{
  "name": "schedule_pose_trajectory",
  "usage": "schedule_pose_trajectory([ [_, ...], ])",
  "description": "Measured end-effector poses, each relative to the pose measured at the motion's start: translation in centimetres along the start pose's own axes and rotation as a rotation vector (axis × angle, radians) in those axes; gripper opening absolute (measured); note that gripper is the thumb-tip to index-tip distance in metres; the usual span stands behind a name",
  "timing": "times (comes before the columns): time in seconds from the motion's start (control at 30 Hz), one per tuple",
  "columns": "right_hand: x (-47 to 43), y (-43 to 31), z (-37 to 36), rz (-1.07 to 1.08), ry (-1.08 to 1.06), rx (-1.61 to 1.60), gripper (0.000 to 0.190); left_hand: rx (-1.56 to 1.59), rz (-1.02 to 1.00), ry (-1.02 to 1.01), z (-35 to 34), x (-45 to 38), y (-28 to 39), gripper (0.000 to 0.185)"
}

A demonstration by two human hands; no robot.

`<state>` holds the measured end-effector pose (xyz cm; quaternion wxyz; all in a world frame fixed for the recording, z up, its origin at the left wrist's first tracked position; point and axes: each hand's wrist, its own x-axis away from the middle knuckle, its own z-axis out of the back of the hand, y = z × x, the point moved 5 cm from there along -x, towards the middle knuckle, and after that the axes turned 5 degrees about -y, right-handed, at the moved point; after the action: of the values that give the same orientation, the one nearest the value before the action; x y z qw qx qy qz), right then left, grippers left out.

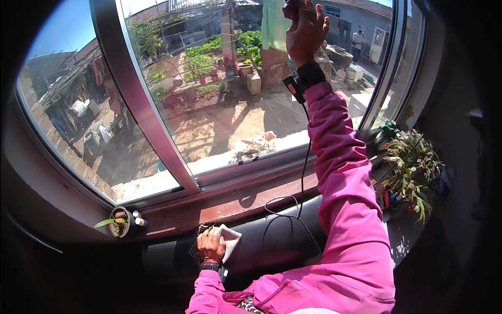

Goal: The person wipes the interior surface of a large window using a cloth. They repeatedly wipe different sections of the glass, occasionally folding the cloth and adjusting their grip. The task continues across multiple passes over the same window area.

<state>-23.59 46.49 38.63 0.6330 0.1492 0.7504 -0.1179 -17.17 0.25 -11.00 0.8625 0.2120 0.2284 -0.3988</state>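
Observation:
My right hand is raised to the window glass at the top edge of the view. Under its fingers is a dark maroon bundle, probably a cloth, partly cut off by the picture's edge. Lower down, my left hand rests on the black padded top of a sofa-like seat. A light grey cloth sticks out from under that hand, and a dark fringed fabric lies beside it. Both wrists wear black bands; a cable hangs from the right one.
A potted plant and small white bottles stand on the reddish sill at left. A leafy plant fills the right corner. A metal frame post divides the window. Outside, a person stands in the yard.

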Motion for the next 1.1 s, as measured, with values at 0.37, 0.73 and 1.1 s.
schedule_pose_trajectory([
  [0.37, 2.7, -0.9, -0.2, -0.270, -0.009, -0.398, 0.050, -0.006, -0.002, -0.010, -0.4, 0.2, -0.1, 0.035],
  [0.73, 7.0, -19.3, 3.9, 0.616, -0.173, -0.363, 0.045, 0.004, 0.008, -0.046, -0.8, 0.5, -0.4, 0.037],
  [1.1, -0.5, 5.0, 2.4, 0.084, -0.059, 0.042, 0.057, -0.001, 0.029, -0.063, -0.8, 0.5, -0.4, 0.036],
])
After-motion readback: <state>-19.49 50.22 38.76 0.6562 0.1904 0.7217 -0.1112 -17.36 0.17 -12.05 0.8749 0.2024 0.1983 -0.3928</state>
